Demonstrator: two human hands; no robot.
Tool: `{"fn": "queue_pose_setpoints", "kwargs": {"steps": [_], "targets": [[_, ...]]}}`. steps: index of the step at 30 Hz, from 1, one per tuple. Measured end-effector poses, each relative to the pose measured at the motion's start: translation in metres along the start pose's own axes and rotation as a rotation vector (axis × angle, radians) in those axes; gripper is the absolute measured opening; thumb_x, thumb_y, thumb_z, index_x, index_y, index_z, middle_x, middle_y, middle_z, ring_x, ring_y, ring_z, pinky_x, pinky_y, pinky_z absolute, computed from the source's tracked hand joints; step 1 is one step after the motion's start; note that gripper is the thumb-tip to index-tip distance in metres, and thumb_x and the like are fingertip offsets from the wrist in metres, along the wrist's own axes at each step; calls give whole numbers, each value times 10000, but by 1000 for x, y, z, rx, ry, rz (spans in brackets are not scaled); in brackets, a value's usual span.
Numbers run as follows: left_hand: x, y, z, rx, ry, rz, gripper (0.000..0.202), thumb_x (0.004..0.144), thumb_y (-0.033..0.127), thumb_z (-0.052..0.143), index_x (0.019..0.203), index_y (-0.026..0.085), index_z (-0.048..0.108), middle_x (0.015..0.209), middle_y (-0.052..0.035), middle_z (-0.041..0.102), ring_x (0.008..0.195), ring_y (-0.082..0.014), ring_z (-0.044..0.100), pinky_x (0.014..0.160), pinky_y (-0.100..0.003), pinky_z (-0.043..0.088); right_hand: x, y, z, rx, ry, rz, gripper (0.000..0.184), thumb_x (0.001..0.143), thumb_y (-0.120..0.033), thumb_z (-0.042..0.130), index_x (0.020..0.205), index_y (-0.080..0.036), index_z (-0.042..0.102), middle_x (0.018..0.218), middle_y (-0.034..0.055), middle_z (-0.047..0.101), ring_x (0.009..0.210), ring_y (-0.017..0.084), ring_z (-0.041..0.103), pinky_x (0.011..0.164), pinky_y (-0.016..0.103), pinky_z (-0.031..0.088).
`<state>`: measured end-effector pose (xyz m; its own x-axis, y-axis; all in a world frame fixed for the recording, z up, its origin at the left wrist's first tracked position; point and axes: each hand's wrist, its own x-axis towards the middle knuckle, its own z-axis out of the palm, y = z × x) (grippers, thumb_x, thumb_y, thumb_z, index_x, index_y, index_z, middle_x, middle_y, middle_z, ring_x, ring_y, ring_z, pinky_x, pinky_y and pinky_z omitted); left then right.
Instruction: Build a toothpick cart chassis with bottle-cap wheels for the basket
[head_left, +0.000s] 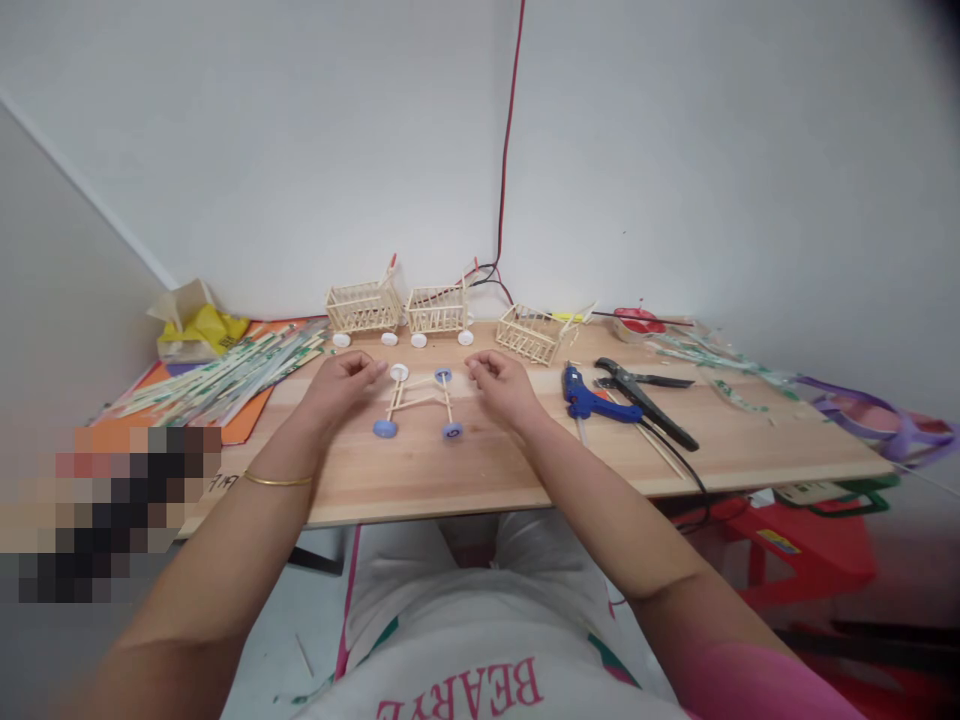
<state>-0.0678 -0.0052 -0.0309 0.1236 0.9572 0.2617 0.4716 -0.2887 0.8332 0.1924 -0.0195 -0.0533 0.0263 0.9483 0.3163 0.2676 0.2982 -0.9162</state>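
A small wheeled stick frame stands on the desk, left of its middle and about halfway between the front and back edges. Thin rods join its two axles; the left axle has a white wheel at the far end and a blue wheel at the near end.

The left hand hovers just beside the white wheel, the right hand near the far wheel of the right axle. Each grip is curled, thumb close to the forefinger; whether the fingertips meet or pinch something thin, I cannot tell.

Along the back edge are three slatted baskets. The left cart and middle cart stand upright on white wheels; the third basket sits tilted to their right.

Toward the back right corner, a small bowl holds something red, too small to make out. At the back left corner, a pale box has yellow wrapping in its opening. In front of it, sticks lie heaped on an orange sheet. A blue glue gun and a black-handled cutter lie right of the hands. Beyond the right edge is a blurred purple basket.
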Motion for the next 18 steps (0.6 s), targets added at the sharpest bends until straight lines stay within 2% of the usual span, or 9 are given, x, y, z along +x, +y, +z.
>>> {"fn": "queue_pose_setpoints", "kwargs": {"steps": [3,6,11,14,18], "targets": [[0,-1,1,-16,-42,19,303,744,461,640,686,168,591,664,5,575,615,-136,504,602,-266,379,-1,1,1,-4,-5,2,258,782,-396,534,831,-158,623,702,3,613,646,125,545,644,250,421],[1,1,2,-19,-53,69,283,726,445,670,771,168,639,786,-33,648,732,-174,576,707,-302,438,-2,2,3,-21,-22,-11,250,789,-387,536,827,-157,626,700,3,619,646,125,544,634,244,417],[0,6,6,50,-71,246,284,691,416,707,860,190,676,932,-63,681,913,-231,611,881,-378,447,-3,4,5,-90,-47,-56,249,804,-372,528,835,-149,636,738,14,643,657,125,553,631,237,415],[-1,7,9,84,-142,381,282,684,410,730,853,193,666,1007,-77,667,995,-238,595,948,-396,428,-2,8,4,-231,-49,-70,265,842,-345,485,869,-136,644,788,33,664,688,130,571,645,236,422],[-3,7,15,169,-214,468,276,676,433,750,779,197,650,1085,-85,634,1070,-244,553,996,-422,400,-1,13,2,-379,-104,-81,225,850,-270,486,875,-137,666,802,40,678,713,139,585,667,240,427]]}}
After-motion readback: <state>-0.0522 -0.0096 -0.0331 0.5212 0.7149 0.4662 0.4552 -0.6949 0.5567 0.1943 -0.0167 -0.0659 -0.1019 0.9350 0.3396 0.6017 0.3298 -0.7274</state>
